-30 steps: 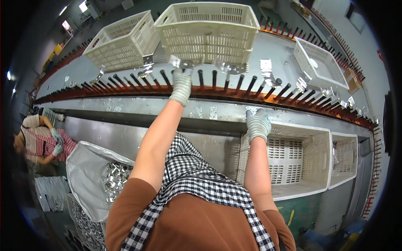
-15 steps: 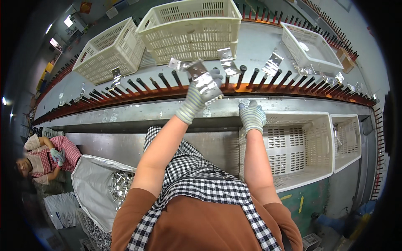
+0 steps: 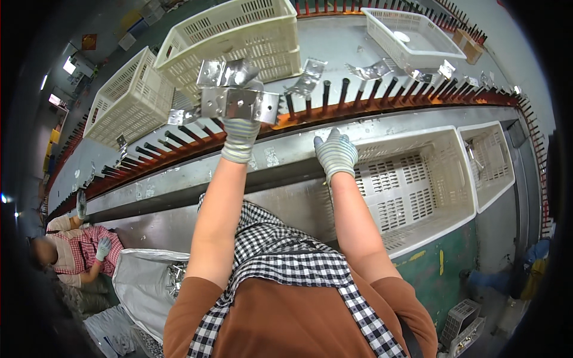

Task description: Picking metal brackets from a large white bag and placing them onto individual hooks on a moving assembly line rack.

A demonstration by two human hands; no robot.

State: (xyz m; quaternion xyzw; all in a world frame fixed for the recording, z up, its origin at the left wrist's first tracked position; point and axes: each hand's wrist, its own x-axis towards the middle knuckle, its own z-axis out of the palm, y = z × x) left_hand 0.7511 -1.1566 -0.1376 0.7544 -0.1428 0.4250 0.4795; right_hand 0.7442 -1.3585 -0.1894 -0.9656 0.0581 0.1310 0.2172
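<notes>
Both my hands wear pale striped gloves. My left hand (image 3: 240,141) is raised at the conveyor's near edge, closed on bent shiny metal brackets (image 3: 240,104) with small holes; they hide its fingertips. How many are in the grip I cannot tell, as more metal pieces show right behind. My right hand (image 3: 336,153) is over the metal ledge (image 3: 280,156) beside the white crate, fingers partly bent and apart, with nothing visible in it. Along the ledge runs a row of upright red rods with black tips (image 3: 344,92). Other brackets (image 3: 308,77) hang on or lie by the rods.
Cream plastic crates (image 3: 239,45) stand behind the rods, with a shallow white crate (image 3: 412,51) further right. At my right is a white crate (image 3: 412,238) with a slotted bottom. A white sack (image 3: 140,280) holds metal pieces at lower left. Another person (image 3: 83,250) sits at far left.
My left hand has moved left with the brackets, which now face forward across the rods. The view has turned, shifting crates leftward. My right hand stays by the ledge. The other person's arm has risen.
</notes>
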